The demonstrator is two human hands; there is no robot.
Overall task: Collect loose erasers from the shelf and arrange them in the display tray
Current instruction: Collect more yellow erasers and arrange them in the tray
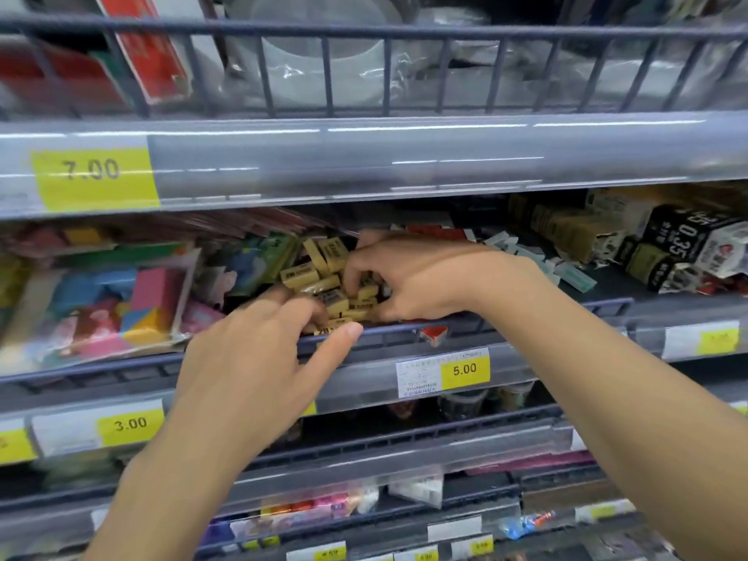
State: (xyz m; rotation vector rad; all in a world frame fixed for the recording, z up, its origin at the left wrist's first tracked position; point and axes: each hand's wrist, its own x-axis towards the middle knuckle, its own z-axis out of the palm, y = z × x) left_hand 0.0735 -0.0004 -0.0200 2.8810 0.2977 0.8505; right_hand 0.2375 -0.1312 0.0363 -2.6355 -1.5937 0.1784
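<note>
Hands both up at the middle shelf [404, 350], head cam looking slightly down at them. Pile of yellow erasers [328, 277] w/ black print sits on that shelf, just behind the dark wire rail [526, 317], between a flat pack of coloured shapes [117, 305] on the left and loose white-and-green pieces [538, 257] on the right.

Right hand [421, 277] is over the right side of the pile, palm down, fingers curled into the erasers — thumb and fingertips look pinched on one or two small blocks near the middle of the heap, though exactly which ones I can't tell, too much blur. Left hand [263, 354] comes in from lower left, fingers reaching over the rail into the front of the pile; thumb sticks out straight along the rail, touching nothing much. Its fingertips are smeared by motion, so whether they're gripping an eraser or just resting on the heap — can't tell.

Display tray isn't clearly readable; erasers seem to lie heaped, several tilted, a few flat at the front edge.

Around: yellow price tags [464, 370] on the shelf fronts — 5.00 under the erasers, 3.00 lower left, 7.00 on the shelf above. Black boxes [680, 244] marked 0.35 far right, same shelf. Clear wrapped containers [324, 54] on the top shelf behind a rail, red packet [149, 46] beside them.
</note>
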